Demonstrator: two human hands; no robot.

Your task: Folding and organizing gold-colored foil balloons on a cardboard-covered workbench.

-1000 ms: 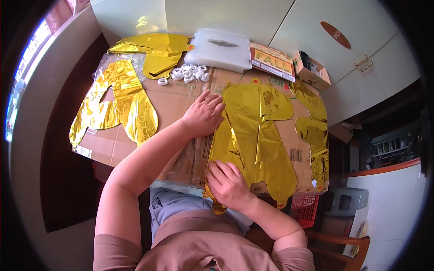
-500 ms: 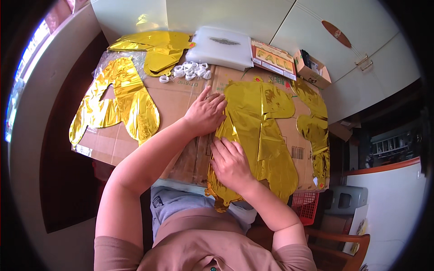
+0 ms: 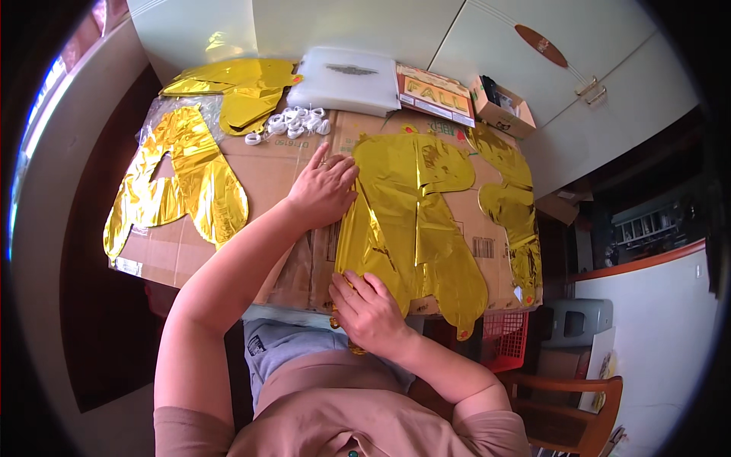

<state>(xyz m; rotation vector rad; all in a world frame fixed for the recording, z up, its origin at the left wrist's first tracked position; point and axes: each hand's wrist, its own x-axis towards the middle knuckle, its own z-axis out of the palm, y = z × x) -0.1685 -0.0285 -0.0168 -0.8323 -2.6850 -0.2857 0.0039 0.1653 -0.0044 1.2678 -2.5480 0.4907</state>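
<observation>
1. two hands work one flat gold foil balloon (image 3: 415,221) that lies on a cardboard sheet (image 3: 289,164) over the table, its lower end hanging past the near edge.
2. left hand (image 3: 324,190) lies palm down at the balloon's left edge, fingers spread and flat, pinning the foil and gripping nothing.
3. right hand (image 3: 369,312) sits at the lower left corner with fingers curled onto the foil edge; whether it pinches the foil or only presses it cannot be told.
4. judged from this, smoothing goes best with the left palm kept planted while the right strokes outward along the crease, lightly, so the thin foil does not wrinkle or tear.
5. other gold balloons (image 3: 179,183) lie well apart to the left, and white ribbon coils (image 3: 293,122) lie beyond the left hand.
</observation>
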